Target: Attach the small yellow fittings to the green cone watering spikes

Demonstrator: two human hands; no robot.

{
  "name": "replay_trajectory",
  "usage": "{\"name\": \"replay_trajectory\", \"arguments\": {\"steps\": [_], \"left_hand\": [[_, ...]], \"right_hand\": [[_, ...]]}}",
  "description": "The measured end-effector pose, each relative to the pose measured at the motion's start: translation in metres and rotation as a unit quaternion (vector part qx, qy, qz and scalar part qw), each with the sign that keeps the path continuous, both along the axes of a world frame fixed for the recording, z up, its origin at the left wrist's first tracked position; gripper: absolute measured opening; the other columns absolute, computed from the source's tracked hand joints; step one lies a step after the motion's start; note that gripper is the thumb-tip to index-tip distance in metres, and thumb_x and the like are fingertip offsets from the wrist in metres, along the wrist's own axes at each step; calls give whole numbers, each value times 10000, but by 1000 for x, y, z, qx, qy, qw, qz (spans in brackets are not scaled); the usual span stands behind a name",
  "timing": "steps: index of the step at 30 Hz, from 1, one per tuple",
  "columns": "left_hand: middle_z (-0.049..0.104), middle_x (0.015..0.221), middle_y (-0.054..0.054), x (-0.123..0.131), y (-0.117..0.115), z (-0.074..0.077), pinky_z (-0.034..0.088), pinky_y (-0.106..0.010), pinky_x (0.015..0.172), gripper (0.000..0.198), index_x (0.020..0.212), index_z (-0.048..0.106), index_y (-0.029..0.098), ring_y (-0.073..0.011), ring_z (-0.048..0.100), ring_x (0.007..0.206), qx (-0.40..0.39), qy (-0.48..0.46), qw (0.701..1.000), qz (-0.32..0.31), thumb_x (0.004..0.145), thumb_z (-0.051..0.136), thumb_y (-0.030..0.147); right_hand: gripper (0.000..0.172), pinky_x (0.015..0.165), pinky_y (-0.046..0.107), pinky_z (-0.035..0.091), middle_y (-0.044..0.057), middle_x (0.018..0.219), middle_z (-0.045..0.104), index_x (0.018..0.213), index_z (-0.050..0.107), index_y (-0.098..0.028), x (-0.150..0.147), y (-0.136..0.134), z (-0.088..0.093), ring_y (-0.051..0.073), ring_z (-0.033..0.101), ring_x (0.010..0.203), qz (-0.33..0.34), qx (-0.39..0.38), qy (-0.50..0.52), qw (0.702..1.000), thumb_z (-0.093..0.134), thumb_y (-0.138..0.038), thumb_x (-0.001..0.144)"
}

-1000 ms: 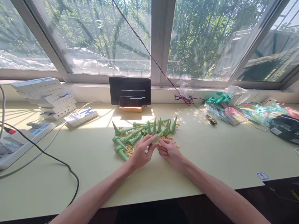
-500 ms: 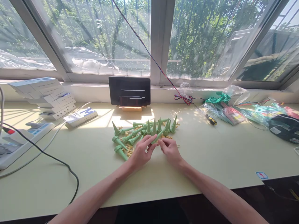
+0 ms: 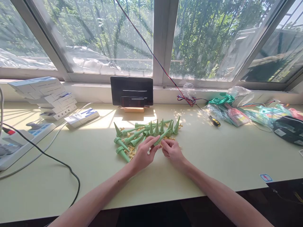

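My left hand [image 3: 145, 153] is closed around a green plastic spike [image 3: 161, 137], which slants with its pointed end up and to the right. Beside it my right hand [image 3: 173, 152] is pinched at the spike's wider end, on what looks like a small pale yellow peg [image 3: 161, 144], mostly covered by the fingertips. Behind the hands several green spikes stand upright on their caps, among them one [image 3: 176, 126] at the right. Others lie on their sides at the left, such as a capped spike [image 3: 121, 153], with small yellow pegs [image 3: 131, 152] scattered between them.
A tablet and a phone [image 3: 132, 91] lean on a small stand at the back. White boxes [image 3: 49, 97] are stacked at the left, near a power strip [image 3: 28, 145] and cables. A screwdriver [image 3: 214, 121] and plastic bags [image 3: 236, 114] lie at the right.
The two hands stay together at the same spike; the right fingers have shifted slightly at its wide end. The whole view has moved a little. The other spikes have not moved.
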State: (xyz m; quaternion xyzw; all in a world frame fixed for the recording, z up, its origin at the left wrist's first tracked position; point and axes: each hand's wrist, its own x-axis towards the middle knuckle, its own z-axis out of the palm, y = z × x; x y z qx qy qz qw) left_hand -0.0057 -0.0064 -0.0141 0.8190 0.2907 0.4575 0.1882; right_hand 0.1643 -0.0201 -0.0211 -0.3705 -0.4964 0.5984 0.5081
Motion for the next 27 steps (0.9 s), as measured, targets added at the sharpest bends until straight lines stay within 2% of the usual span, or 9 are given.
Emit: {"name": "replay_trajectory", "arguments": {"steps": [4, 6, 8, 12, 15, 18, 23, 27], "left_hand": [[629, 988, -67, 0, 0, -1, 547, -253, 640, 380, 1339, 549, 209, -118, 601, 718, 6, 9, 1000, 11, 961, 528, 178], [630, 980, -67, 0, 0, -1, 543, -255, 639, 372, 1331, 556, 206, -116, 591, 705, 10, 12, 1000, 14, 960, 530, 183], [632, 978, -68, 0, 1, -1, 544, -256, 638, 370, 1328, 560, 206, -118, 589, 705, 12, 12, 1000, 17, 959, 534, 192], [635, 981, -70, 0, 1, -1, 552, -263, 645, 367, 1326, 566, 212, -125, 605, 720, 5, 10, 1000, 15, 960, 535, 206], [635, 993, -77, 0, 1, 0, 557, -272, 668, 368, 1326, 566, 207, -143, 621, 782, 5, 7, 1000, 11, 960, 531, 196], [637, 1007, -81, 1, 1, 0, 561, -273, 677, 375, 1334, 560, 208, -150, 623, 816, 10, 4, 1000, 5, 961, 525, 189], [634, 1007, -80, 0, 1, 0, 565, -272, 677, 369, 1336, 560, 208, -146, 630, 805, 0, 2, 1000, 1, 969, 520, 206], [633, 986, -75, 0, 0, 0, 558, -261, 646, 372, 1345, 552, 213, -131, 612, 750, 0, -1, 1000, 0, 975, 516, 214]], "right_hand": [[428, 485, 268, 201, -47, 546, 339, 626, 535, -172, -1, -2, -2, 94, 271, 520, -91, 113, -113, 983, 595, -490, 907], [424, 493, 269, 208, -41, 563, 341, 621, 526, -175, -1, -2, -2, 100, 279, 537, -103, 126, -133, 978, 587, -476, 914], [425, 481, 268, 195, -49, 546, 330, 623, 516, -180, -1, -2, -2, 96, 264, 517, -85, 105, -114, 984, 589, -485, 911], [443, 446, 258, 138, -80, 492, 290, 630, 490, -190, 0, 1, -2, 70, 193, 454, -7, 7, -11, 1000, 646, -536, 857], [430, 443, 248, 115, -93, 495, 277, 668, 522, -183, 1, 2, 1, 60, 168, 452, 37, -56, 44, 997, 681, -547, 830], [424, 449, 242, 122, -89, 517, 286, 683, 539, -173, 2, 2, 3, 57, 192, 462, 60, -84, 75, 992, 700, -540, 822], [433, 442, 243, 129, -90, 512, 276, 678, 545, -175, 1, 1, 2, 58, 190, 455, 47, -70, 59, 995, 692, -558, 815], [441, 451, 259, 163, -77, 494, 292, 633, 516, -183, 0, -1, 2, 73, 216, 458, -25, 17, -30, 999, 637, -542, 858]]}}
